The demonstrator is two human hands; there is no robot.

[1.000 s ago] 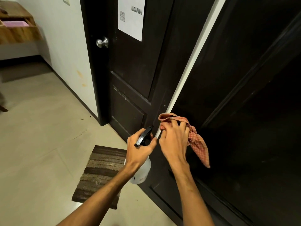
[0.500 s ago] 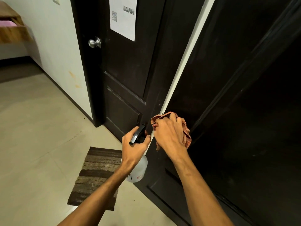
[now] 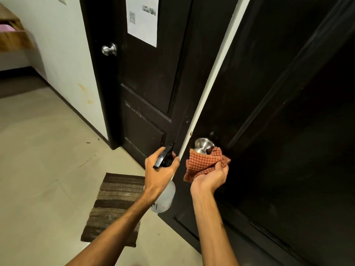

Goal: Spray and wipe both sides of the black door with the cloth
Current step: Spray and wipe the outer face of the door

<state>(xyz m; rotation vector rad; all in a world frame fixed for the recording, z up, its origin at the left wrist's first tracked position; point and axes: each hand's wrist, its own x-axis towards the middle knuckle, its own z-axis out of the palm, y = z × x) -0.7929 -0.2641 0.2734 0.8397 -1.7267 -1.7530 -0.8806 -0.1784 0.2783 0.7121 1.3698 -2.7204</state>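
Head view is filled mostly by the black door (image 3: 278, 121), which takes up the right side, its white edge (image 3: 211, 83) running diagonally from the top down toward the hands. Behind it, a second dark panelled door (image 3: 146, 83) is seen shut in its frame, with a sheet of paper (image 3: 143, 20) fixed to its upper panel and a round metal knob (image 3: 109, 49) at its left side. A pale tiled floor (image 3: 38, 169) is spread across the lower left, and a white wall (image 3: 63, 54) with a few orange stains is seen above it. A wooden shelf (image 3: 13, 38) is mounted at the far left edge. A striped brown mat (image 3: 113, 206) is laid on the floor just beside the foot of the black door.

A translucent spray bottle (image 3: 165, 198) with a black trigger head (image 3: 164, 156) is gripped by the left hand (image 3: 159, 173), the fingers curled round the neck, close to the door's white edge. An orange checked cloth (image 3: 205, 162) is held bunched in the right hand (image 3: 211, 177), palm turned up and fingers curled round the fabric. The cloth is pressed up against the underside of the steel door knob (image 3: 203, 145) on the black door, part of the knob being covered by it.
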